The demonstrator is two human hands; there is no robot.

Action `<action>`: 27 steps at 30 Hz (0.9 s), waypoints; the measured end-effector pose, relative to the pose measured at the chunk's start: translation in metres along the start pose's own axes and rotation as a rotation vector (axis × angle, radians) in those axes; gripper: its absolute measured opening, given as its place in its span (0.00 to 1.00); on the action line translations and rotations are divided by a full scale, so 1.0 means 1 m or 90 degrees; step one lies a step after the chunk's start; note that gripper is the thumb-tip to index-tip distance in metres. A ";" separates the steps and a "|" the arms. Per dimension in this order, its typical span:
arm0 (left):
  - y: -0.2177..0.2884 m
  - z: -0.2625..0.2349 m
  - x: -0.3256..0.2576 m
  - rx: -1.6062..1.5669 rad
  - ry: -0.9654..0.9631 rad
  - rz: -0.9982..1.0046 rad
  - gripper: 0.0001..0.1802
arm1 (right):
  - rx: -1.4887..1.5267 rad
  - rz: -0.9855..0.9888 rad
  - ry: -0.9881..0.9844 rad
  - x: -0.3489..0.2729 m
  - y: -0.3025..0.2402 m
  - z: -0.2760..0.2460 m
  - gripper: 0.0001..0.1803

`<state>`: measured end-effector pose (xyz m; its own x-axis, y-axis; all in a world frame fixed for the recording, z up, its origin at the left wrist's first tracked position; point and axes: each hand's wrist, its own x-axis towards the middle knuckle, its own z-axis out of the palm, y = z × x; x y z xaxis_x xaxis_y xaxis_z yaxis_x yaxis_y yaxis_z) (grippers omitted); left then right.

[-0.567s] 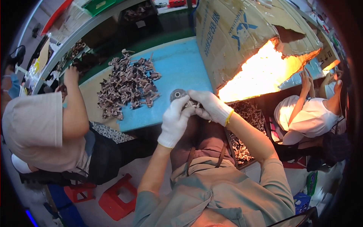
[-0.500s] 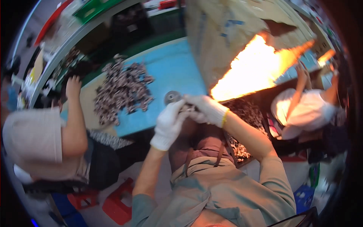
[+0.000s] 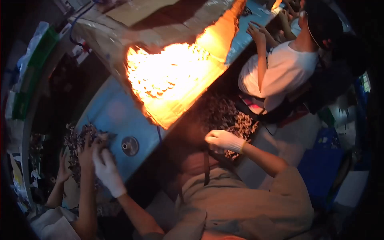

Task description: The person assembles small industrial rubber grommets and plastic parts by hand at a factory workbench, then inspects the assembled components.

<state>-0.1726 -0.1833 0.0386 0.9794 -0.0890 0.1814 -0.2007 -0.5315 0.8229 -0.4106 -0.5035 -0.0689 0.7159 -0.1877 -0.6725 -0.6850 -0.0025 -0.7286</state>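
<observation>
My left hand (image 3: 108,173), in a white knit glove, reaches to the heap of small greyish metal-looking pieces (image 3: 74,140) at the left. Its fingers are stretched out at the heap's edge, close beside a co-worker's bare hand (image 3: 87,154). Whether its fingertips touch a piece is hard to see. My right hand (image 3: 225,141), gloved too, is held over the near end of a dark bin of small pieces (image 3: 244,124). Its fingers are curled together, and anything inside them is hidden. A round grey metal disc with a raised centre (image 3: 130,146) lies on the blue tabletop (image 3: 114,105).
Cardboard (image 3: 108,34) surrounds a glaring, overexposed patch with small pieces (image 3: 168,72) at the table's middle. A co-worker in white (image 3: 286,66) sits at the right, another person's sleeve (image 3: 56,226) is at lower left. Blue crates (image 3: 320,168) stand right.
My hands, together near the disc before, are now apart: the left at the heap, the right over the bin. The view has swung right, and the co-worker's hand is now beside my left.
</observation>
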 end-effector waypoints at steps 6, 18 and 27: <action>-0.042 0.065 -0.024 0.080 0.020 0.144 0.24 | -0.085 -0.242 0.230 0.021 -0.064 -0.057 0.14; -0.081 0.087 -0.019 0.179 0.076 0.289 0.18 | -0.874 -0.741 0.487 0.187 -0.175 -0.101 0.18; -0.089 0.084 -0.017 0.071 0.009 0.139 0.28 | -0.148 -0.305 0.106 0.054 -0.164 -0.033 0.09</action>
<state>-0.1692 -0.2057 -0.0829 0.9122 -0.2009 0.3570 -0.4036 -0.5906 0.6987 -0.2638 -0.5459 0.0188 0.9365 -0.2646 -0.2300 -0.3134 -0.3381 -0.8874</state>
